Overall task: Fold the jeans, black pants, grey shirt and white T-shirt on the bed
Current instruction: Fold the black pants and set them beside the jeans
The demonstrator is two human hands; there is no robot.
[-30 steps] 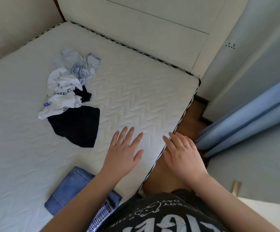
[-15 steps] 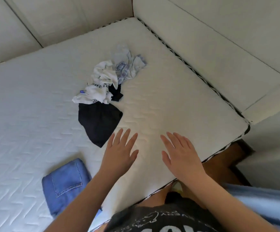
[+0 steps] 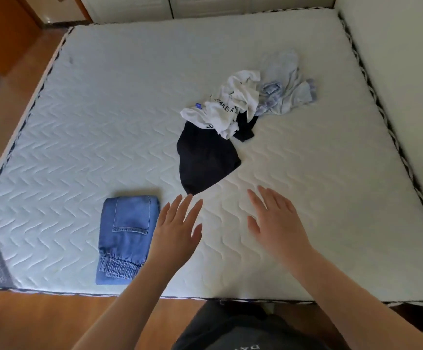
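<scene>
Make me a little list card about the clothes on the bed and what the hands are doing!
jeans: folded, near front edge of the bed, beside the left hand
black pants: unfolded, partly under the white T-shirt
white T-shirt: crumpled, on the pile
grey shirt: crumpled, to the right of the T-shirt, touching it
left hand: fingers straight, holds nothing, fingertips near the black pants
right hand: fingers straight, holds nothing

Both forearms are bare from the lower edge of the view up to the left hand [image 3: 173,231] and the right hand [image 3: 277,223], with no sleeves, rings or watch showing. The person wears a dark grey top [image 3: 235,329] with pale printed lettering, only partly visible.
</scene>
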